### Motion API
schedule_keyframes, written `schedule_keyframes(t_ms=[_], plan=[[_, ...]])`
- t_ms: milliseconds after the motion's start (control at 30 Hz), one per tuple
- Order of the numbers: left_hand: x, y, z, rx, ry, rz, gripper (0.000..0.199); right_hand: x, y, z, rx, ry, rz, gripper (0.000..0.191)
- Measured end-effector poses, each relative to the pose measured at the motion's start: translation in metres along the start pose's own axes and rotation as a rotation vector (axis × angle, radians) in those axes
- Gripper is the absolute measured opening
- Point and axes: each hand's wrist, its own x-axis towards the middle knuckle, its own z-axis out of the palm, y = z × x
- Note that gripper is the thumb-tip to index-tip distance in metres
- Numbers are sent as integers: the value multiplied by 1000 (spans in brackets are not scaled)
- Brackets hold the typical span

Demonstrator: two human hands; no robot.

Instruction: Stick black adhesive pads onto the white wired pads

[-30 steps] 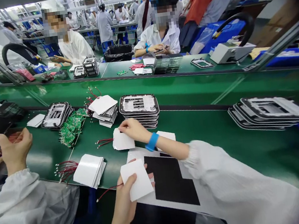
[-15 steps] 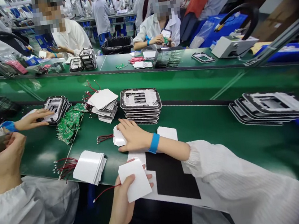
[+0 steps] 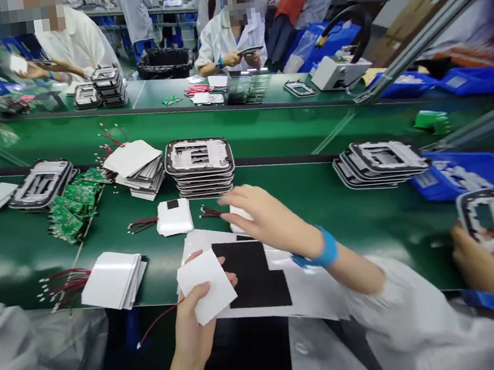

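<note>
My left hand (image 3: 201, 301) grips a thin white square panel (image 3: 207, 287), thumb on top and fingers underneath; its red wire hangs off to the left. Over a small pile of white panels (image 3: 239, 221) with red leads is my right hand (image 3: 262, 219), fingers stretched out and partly covering the pile; whether it touches them I cannot tell. Left of that pile lies another panel stack (image 3: 174, 219) with a black rectangle on top. Below my right hand a black sheet (image 3: 252, 277) rests on white backing paper (image 3: 313, 288).
Stacked device frames (image 3: 201, 160) stand behind, with more frames (image 3: 379, 160) at right. Green circuit boards (image 3: 74, 209) and wired panels (image 3: 112, 279) lie left. A co-worker's hands (image 3: 490, 257) hold a frame at far right, near a blue tray (image 3: 466, 173).
My right hand has moved off the panel stack, which now shows a black rectangle, and over the pile to its right. The view has shifted right; my left hand keeps its panel.
</note>
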Motion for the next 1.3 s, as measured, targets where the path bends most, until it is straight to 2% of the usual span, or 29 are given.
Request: schedule_keyframes(t_ms=[33,100,167,233,333,467,567,667,800,967,1067,1167,1233,1300], plan=[[2,-2,5,-24,6,-18,63,-25,3,-8,5,-39,86,22],[8,-9,18,-76,-5,-74,64,-77,10,-10,29,-78,287,22],[16,-20,31,-122,-51,-121,63,-122,15,6,64,-50,431,17],[26,-34,42,-163,-99,-138,61,-155,16,29,129,-25,486,16],[39,-56,52,-189,-116,-79,59,-178,11,57,222,60,540,20],[45,-71,53,-165,-125,25,53,-175,6,62,326,100,629,17],[44,-71,54,-151,-108,33,48,-165,4,59,367,111,725,11],[42,-69,56,-130,-78,39,50,-160,-1,61,300,137,758,16],[41,-67,59,-117,-45,31,50,-164,-8,72,252,241,689,19],[43,-67,59,-143,-28,28,51,-183,3,73,455,375,544,14],[43,-64,57,-157,-61,-7,56,-186,15,57,597,444,629,14],[36,-57,54,-178,-229,-110,60,-172,18,27,890,480,733,10],[28,-50,54,-171,-341,-174,57,-157,10,7,1022,425,697,8],[17,-43,56,-118,-384,-177,50,-140,-3,-11,1057,358,636,8]])
